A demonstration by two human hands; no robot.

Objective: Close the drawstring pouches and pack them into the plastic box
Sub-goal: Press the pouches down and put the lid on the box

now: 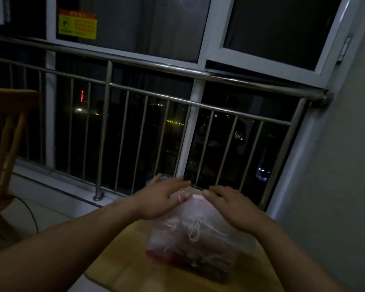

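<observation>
Plastic box (198,245) on table (122,260) beside railing (156,66)

Dim rm: steel railing (156,66), dark windows (278,28), wood chair (6,127).

Your left hand (160,199) and right hand (230,205) hide the far top of the clear plastic box (240,243). Inside, red and white drawstring pouches (188,260) blur together, uncountable.

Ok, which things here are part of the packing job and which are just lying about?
Job: box, pouches inside it, left hand, right hand.
Lying about: chair, railing, sticker, cable.
</observation>
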